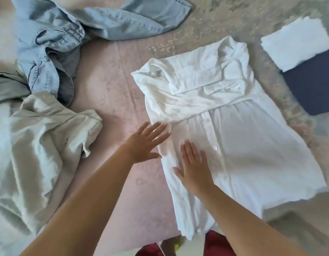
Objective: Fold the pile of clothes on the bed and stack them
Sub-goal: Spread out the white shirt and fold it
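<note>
A white button-front shirt (233,130) lies spread on the bed, its sleeves folded in across the chest and its hem hanging over the near edge. My right hand (194,165) presses flat on its left side, fingers straight. My left hand (146,143) is flat with fingers spread at the shirt's left edge, fingertips touching the fabric. A light blue denim garment (64,34) lies crumpled at the back left. A pale green-grey garment (34,141) is heaped at the left. At the far right a folded white piece (296,45) sits on a folded dark navy piece (313,85).
The bed cover (112,85) is pink with a pale floral pattern. The bed's near edge runs along the bottom, with a red patterned floor (219,244) showing below it.
</note>
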Demonstrator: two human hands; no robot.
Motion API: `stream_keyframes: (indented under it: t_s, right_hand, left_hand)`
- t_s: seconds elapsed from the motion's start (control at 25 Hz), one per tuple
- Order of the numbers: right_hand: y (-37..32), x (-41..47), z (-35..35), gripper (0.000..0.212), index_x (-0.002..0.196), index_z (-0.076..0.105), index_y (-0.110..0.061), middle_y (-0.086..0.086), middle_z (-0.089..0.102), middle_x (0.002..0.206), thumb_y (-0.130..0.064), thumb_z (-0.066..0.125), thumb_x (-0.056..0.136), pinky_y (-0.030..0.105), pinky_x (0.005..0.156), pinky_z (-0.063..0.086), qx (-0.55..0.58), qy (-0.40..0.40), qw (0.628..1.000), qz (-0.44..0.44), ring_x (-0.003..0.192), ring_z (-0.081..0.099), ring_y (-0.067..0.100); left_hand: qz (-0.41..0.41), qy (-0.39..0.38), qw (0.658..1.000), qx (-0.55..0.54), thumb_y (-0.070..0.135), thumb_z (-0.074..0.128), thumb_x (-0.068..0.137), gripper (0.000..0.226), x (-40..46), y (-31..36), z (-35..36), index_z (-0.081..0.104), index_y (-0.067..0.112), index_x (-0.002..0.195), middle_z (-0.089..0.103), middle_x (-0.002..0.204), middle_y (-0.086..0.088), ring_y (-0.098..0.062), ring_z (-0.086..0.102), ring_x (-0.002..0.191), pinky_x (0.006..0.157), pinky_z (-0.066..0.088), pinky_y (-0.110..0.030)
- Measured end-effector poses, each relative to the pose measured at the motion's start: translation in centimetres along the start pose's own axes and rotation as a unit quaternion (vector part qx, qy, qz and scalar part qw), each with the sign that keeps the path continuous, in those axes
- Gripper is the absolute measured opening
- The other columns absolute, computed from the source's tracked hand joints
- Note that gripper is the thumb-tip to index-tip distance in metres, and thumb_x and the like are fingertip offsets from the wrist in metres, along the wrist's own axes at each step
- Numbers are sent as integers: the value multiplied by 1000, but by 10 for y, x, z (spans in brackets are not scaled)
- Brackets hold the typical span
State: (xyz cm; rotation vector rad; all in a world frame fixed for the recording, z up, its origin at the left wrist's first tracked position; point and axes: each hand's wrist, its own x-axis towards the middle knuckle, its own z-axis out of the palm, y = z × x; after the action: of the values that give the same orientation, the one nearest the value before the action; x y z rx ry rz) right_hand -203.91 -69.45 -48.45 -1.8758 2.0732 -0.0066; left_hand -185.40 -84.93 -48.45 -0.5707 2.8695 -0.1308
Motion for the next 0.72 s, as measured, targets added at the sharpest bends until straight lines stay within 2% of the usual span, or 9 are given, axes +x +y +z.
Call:
stream_keyframes:
  t_s: [0.08, 0.12, 0.16, 0.24, 0.28, 0.36, 0.48, 0.6, 0.72]
  right_hand:
    - [-24, -21, 10, 76, 141, 31, -5, 14, 40, 148, -53, 34, 83, 49, 106, 37, 17, -7, 1000, 25, 137, 30, 25]
    - [-31, -29, 14, 74, 143, 30, -5, 14, 37, 149, -49, 37, 83, 49, 107, 35, 20, 2, 999, 28, 138, 29, 25]
    - [-38, -35, 17, 71, 144, 29, -5, 13, 34, 151, -42, 41, 84, 49, 109, 32, 22, 23, 999, 18, 139, 29, 25]
    - [-49, -37, 25, 65, 144, 30, -5, 11, 29, 152, -23, 50, 85, 46, 113, 26, 15, 78, 996, -32, 140, 28, 24]
    - [-56, -37, 32, 63, 144, 31, -4, 11, 29, 151, -18, 49, 85, 44, 113, 25, 10, 95, 994, -48, 139, 30, 24]
    - [-71, -41, 47, 56, 140, 34, 0, 15, 32, 149, -26, 42, 91, 42, 113, 22, 21, 96, 995, -9, 136, 34, 27]
    - [-74, -51, 68, 57, 136, 37, 5, 22, 44, 142, -38, 29, 99, 43, 112, 20, 23, 69, 993, 92, 134, 35, 32]
    - [-70, -51, 77, 41, 134, 38, 9, 27, 43, 139, -6, 28, 97, 46, 109, 25, -45, 119, 985, 113, 130, 44, 39]
    - [-69, -46, 63, 46, 127, 43, 7, 26, 56, 127, 11, 16, 90, 44, 106, 31, -28, 180, 978, 102, 119, 55, 37]
  left_hand:
    - [20, 30, 999, -9, 52, 38, 86, 66, 0, -5, 5, 32, 18, 143, 45, 145, -11, -30, 46, 131, 106, 39, -47]
    - [10, 52, 998, -31, 38, 38, 89, 58, 1, -2, 6, 34, 16, 142, 47, 144, -11, -30, 47, 130, 104, 42, -46]
    - [-1, 65, 997, -44, 22, 36, 89, 54, 3, 0, 6, 34, 13, 142, 47, 143, -12, -30, 48, 130, 105, 42, -45]
    - [5, 92, 996, 3, -2, 27, 84, 60, 13, -15, 7, 30, 6, 143, 44, 145, -15, -30, 44, 133, 112, 31, -43]
    - [17, 95, 994, 43, -4, 24, 84, 61, 17, -29, 7, 28, 4, 144, 41, 147, -16, -30, 41, 135, 114, 24, -42]
    - [24, 99, 989, 106, -1, 28, 87, 58, 26, -58, 9, 28, 1, 144, 39, 148, -17, -31, 40, 136, 114, 19, -42]
    - [22, 91, 984, 154, -2, 14, 96, 51, 52, -93, 18, 38, 3, 140, 46, 143, -15, -31, 47, 130, 110, 32, -47]
    - [50, 85, 985, 141, -1, 24, 90, 47, 79, -106, 22, 45, 2, 132, 60, 129, -16, -31, 60, 116, 94, 49, -46]
    - [97, 63, 990, 86, -2, 44, 78, 36, 94, -109, 15, 62, -2, 109, 68, 106, -19, -32, 68, 94, 75, 56, -41]
